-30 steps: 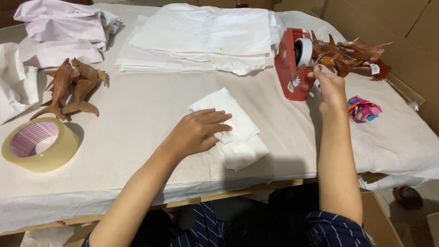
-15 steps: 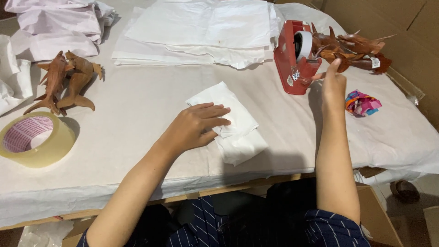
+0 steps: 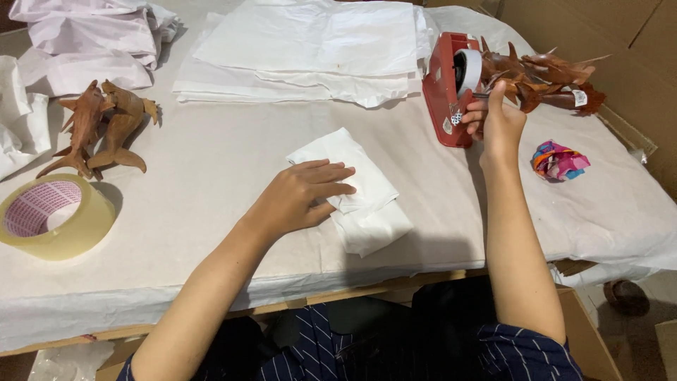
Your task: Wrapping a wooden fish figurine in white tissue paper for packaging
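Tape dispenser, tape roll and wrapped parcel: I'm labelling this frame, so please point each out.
red tape dispenser [image 3: 441,99], head view, on its red side wall.
tape roll [image 3: 70,236], head view, on its yellowish outer band.
white paper parcel [image 3: 370,212], head view, on its folded top.

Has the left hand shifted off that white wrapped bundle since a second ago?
No. The left hand lies flat on the white wrapped bundle as before, at the same spot relative to the red tape dispenser.
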